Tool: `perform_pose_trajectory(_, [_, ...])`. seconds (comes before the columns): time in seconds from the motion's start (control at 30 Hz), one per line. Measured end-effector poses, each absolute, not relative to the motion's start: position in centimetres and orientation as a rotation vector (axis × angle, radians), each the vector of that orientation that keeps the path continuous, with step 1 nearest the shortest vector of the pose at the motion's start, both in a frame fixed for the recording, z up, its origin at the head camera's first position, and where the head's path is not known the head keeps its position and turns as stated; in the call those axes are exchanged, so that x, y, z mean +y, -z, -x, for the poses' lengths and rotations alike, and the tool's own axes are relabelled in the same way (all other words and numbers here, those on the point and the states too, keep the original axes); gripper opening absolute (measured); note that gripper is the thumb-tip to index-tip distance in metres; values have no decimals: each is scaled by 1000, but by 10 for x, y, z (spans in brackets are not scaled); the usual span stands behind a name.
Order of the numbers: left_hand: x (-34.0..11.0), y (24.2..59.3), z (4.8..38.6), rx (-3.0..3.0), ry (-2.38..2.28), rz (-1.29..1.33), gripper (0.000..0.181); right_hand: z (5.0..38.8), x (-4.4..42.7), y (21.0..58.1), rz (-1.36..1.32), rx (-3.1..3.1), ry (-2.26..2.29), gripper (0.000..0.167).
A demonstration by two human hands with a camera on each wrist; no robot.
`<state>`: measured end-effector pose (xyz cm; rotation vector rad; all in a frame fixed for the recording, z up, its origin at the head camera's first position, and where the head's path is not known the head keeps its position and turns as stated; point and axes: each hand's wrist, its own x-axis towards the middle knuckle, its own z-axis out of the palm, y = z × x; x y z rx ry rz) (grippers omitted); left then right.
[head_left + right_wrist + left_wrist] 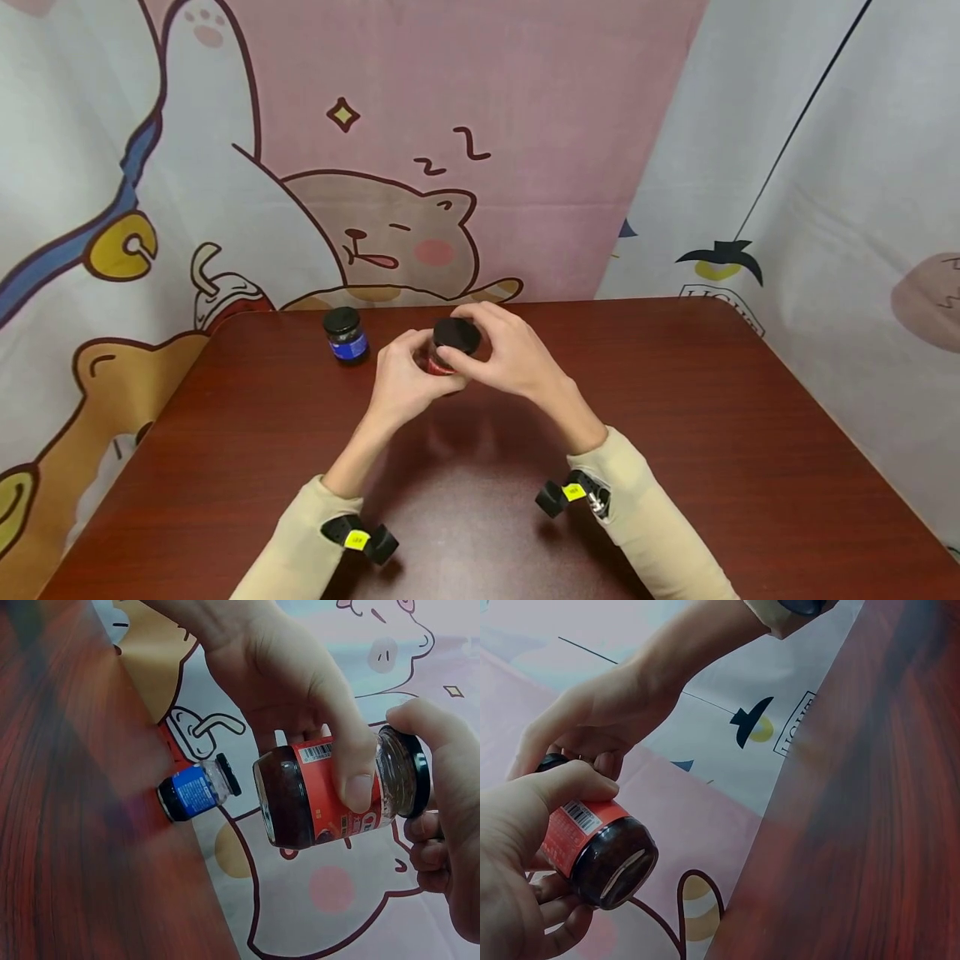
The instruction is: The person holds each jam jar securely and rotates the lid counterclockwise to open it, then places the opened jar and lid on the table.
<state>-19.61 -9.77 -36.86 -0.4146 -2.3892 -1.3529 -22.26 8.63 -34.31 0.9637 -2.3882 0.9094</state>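
A glass jar with a red label [319,795] and dark contents is held up off the table between both hands. My left hand [408,379] grips its body, the thumb lying across the label. Over the black lid [457,335] my right hand [513,346] has its fingers and thumb at opposite sides of the rim, pinching it. In the right wrist view the lid sits on the jar's neck, and the jar is tilted. To the left a second jar, with a blue label [349,347] and a black lid, stands upright on the table, touched by neither hand.
The reddish-brown table [675,417] reaches back to a printed cloth [562,150] hanging behind it. Each sleeve carries a black wrist camera [382,543] on a strap.
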Motion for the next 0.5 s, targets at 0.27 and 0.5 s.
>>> perform_pose_trajectory(0.27, [-87, 368, 197, -2411, 1234, 407, 49, 221, 94, 343, -908, -2407, -893, 50])
perform_pose_trajectory(0.5, [-80, 366, 196, -2423, 1177, 393, 49, 218, 100, 343, -863, -2401, -897, 46])
